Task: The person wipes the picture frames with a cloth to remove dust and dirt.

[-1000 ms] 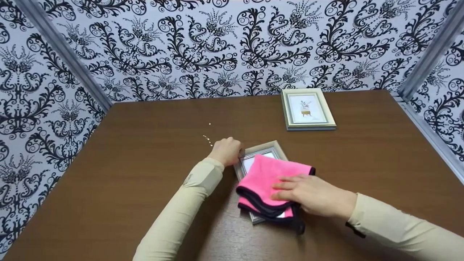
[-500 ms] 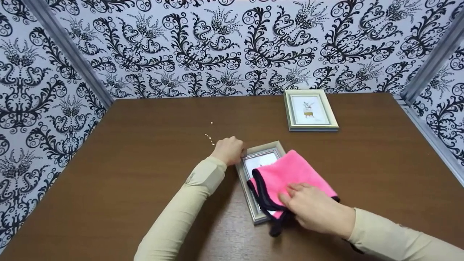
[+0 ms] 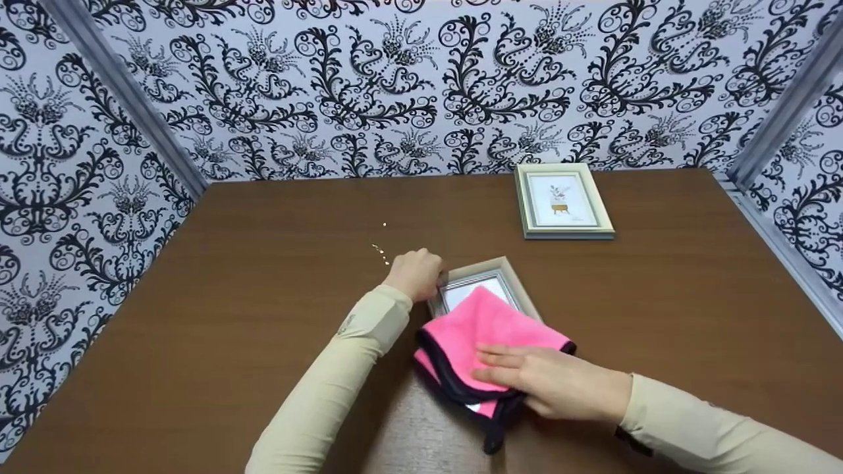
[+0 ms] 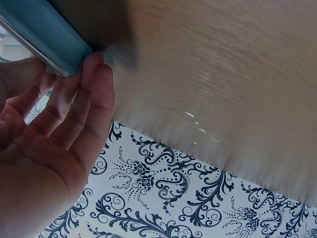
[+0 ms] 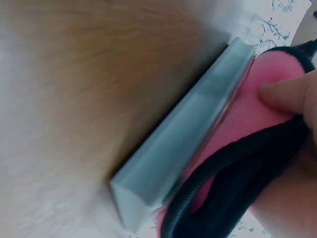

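A picture frame (image 3: 520, 289) with a pale border lies angled on the brown table. My left hand (image 3: 416, 275) grips its far left corner; in the left wrist view the thumb and fingers (image 4: 99, 82) pinch the frame's blue-grey side (image 4: 54, 34). Over the middle and near part of the frame lies a folded pink cloth (image 3: 487, 322) with black edging. My right hand (image 3: 553, 382) presses on this cloth with its fingers extended. From the right wrist, a fingertip (image 5: 282, 94) shows against the pink fabric beside the frame's edge. Most of the picture is hidden under the cloth.
A second picture frame (image 3: 563, 201), showing a potted plant, lies at the back right near the wall. Small bright specks (image 3: 379, 251) mark the table (image 3: 263, 263) left of my left hand. Black-and-white patterned walls (image 3: 395, 85) enclose the back and sides.
My right hand and the cloth swung right over the frame, then back left, ending slightly nearer than a second ago. The left hand keeps its grip on the corner.
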The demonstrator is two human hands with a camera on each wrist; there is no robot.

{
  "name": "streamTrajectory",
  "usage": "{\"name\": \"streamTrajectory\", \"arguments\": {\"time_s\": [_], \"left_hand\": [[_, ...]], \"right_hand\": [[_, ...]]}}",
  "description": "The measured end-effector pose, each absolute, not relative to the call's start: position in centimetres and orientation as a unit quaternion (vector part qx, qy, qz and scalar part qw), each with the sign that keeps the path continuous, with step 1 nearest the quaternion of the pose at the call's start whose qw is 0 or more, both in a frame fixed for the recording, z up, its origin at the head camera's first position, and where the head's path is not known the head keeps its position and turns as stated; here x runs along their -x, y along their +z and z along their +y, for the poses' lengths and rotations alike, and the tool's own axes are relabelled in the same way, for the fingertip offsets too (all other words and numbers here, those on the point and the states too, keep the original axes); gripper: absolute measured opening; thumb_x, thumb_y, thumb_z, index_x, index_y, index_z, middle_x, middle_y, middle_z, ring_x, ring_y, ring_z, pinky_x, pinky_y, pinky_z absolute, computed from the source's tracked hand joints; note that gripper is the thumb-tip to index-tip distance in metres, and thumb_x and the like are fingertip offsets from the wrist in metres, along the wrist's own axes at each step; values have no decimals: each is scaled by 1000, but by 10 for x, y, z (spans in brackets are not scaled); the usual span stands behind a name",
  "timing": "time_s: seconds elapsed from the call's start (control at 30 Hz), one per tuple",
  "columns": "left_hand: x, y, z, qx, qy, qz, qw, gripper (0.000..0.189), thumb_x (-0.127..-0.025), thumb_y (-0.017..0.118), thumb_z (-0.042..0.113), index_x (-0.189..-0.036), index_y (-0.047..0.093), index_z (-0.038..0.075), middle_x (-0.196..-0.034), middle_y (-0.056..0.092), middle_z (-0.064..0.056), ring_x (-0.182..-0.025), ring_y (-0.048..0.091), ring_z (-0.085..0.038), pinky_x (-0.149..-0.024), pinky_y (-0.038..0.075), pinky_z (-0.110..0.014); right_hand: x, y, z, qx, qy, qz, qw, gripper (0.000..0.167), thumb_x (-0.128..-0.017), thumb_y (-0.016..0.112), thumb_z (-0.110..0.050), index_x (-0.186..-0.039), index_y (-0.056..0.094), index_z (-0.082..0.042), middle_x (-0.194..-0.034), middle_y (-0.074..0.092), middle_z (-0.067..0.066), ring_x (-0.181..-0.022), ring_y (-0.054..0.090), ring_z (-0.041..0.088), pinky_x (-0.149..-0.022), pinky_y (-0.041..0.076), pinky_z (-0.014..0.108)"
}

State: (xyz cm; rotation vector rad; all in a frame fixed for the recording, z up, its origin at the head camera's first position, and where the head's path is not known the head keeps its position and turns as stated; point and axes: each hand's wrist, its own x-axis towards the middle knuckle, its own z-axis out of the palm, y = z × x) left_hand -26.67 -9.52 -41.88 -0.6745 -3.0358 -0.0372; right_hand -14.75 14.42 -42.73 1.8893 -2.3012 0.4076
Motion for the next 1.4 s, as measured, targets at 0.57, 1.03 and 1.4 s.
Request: {"name": "streamTrajectory", "arguments": {"time_s": [0.57, 1.03, 1.4], "left_hand": [[266, -420, -97, 220, -22, -975, 24, 7, -79, 66, 7, -73, 68, 11, -81, 68, -12, -74, 66, -34, -60, 54, -49], [265, -422, -97, 227, -16, -973, 24, 7, -80, 67, 7, -76, 70, 12, -79, 68, -8, -71, 65, -31, -60, 54, -46], [266, -422, -97, 224, -14, -974, 25, 6, -79, 67, 7, -77, 71, 12, -80, 68, -11, -73, 65, -32, -61, 54, -47]], "right_hand": [[147, -419, 175, -594, 136, -790, 73, 74, -62, 56, 14, -133, 57, -8, -130, 59, 8, -119, 55, 30, -95, 46, 45], [118, -418, 174, -485, 25, -852, 194, 40, -64, 68, -1, -104, 63, -2, -93, 67, 13, -88, 63, 33, -75, 51, 46], [121, -418, 154, -593, 100, -791, 116, 57, -69, 67, -1, -125, 60, -1, -122, 63, 12, -112, 59, 29, -93, 47, 42]]}}
